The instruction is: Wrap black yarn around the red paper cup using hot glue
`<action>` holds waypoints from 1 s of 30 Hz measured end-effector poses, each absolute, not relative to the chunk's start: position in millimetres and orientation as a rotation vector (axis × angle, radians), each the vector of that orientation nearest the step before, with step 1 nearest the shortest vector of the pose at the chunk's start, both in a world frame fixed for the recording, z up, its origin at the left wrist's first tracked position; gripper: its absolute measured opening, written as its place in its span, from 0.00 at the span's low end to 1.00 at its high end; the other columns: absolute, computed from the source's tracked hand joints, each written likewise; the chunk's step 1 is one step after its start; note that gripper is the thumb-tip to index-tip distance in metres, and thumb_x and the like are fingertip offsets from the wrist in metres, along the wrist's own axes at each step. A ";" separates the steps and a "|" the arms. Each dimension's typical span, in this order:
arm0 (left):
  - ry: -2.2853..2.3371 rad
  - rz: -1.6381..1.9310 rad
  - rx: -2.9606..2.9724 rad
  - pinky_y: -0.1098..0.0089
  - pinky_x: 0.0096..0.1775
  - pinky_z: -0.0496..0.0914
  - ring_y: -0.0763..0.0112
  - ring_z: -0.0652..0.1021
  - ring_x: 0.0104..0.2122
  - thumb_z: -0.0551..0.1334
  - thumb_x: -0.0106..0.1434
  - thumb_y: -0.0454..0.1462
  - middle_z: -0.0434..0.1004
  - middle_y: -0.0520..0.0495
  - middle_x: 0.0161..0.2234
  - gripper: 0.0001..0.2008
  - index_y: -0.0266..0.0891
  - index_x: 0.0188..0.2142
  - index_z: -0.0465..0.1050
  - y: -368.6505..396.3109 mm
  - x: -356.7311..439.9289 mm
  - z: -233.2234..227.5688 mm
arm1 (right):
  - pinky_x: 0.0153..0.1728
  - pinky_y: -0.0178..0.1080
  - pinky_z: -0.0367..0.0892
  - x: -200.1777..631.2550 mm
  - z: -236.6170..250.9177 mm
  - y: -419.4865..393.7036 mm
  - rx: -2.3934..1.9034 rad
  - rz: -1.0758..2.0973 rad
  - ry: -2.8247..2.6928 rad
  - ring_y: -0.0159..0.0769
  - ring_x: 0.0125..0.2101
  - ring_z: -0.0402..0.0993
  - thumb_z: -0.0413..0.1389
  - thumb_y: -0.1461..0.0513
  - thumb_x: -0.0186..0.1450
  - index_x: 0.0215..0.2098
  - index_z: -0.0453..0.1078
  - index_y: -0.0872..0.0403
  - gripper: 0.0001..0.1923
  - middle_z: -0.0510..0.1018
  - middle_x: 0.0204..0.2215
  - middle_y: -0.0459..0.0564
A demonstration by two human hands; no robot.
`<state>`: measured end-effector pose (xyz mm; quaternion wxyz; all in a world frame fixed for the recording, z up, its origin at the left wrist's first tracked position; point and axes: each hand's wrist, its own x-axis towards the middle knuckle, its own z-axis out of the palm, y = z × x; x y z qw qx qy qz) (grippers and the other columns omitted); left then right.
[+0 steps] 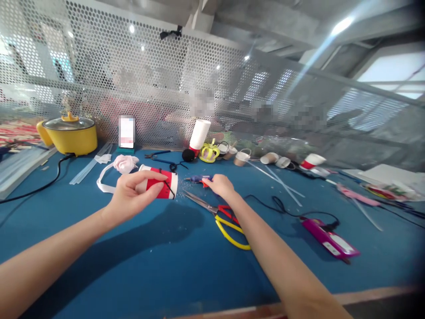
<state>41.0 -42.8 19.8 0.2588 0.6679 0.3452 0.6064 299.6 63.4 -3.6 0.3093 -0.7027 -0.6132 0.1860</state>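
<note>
My left hand (134,195) holds a red and white paper cup (161,183) on its side above the blue table, thumb and fingers pinched on its wall; a thin black string hangs at the cup's rim. My right hand (219,184) reaches forward and rests on a blue glue gun (198,178) lying on the table, fingers closed around its handle. Scissors (222,218) with yellow and red handles lie just below my right wrist, blades pointing left and away.
A yellow electric pot (70,134) stands at the back left with a black cord. White fabric (123,164), clear glue sticks (89,167), pliers (158,155), several paper cups (269,158), a yellow crown (209,153) and a magenta device (329,239) lie around. A perforated metal screen (159,79) backs the table.
</note>
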 end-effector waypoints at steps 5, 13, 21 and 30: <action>0.913 1.601 1.872 0.74 0.29 0.72 0.71 0.77 0.27 0.61 0.53 0.31 0.80 0.49 0.29 0.06 0.39 0.29 0.77 -42.6 44.6 15.4 | 0.43 0.36 0.62 261.2 42.3 26.9 -1.530 0.516 -1.890 0.35 0.41 0.70 0.50 0.53 0.62 0.33 0.72 0.53 0.14 0.76 0.38 0.50; 0.715 1.456 2.298 0.78 0.25 0.68 0.78 0.74 0.19 0.60 0.54 0.29 0.80 0.51 0.23 0.10 0.40 0.35 0.75 -46.6 46.8 1.5 | 0.31 0.35 0.63 216.0 68.0 -21.2 -1.193 1.036 -2.268 0.33 0.28 0.70 0.51 0.50 0.60 0.26 0.72 0.56 0.19 0.76 0.25 0.47; 0.793 1.365 2.354 0.78 0.25 0.68 0.78 0.74 0.20 0.59 0.56 0.31 0.80 0.51 0.24 0.09 0.40 0.35 0.75 -46.0 47.0 2.1 | 0.33 0.34 0.63 208.1 47.8 -20.2 -1.111 0.942 -1.967 0.31 0.30 0.68 0.56 0.59 0.57 0.28 0.68 0.57 0.07 0.75 0.28 0.48; 0.836 1.420 2.388 0.77 0.25 0.68 0.77 0.73 0.19 0.59 0.55 0.32 0.79 0.50 0.24 0.08 0.40 0.34 0.76 -43.9 44.8 2.3 | 0.24 0.33 0.54 222.8 59.9 -15.4 -1.262 0.815 -2.064 0.27 0.21 0.57 0.46 0.50 0.63 0.26 0.68 0.57 0.21 0.62 0.17 0.41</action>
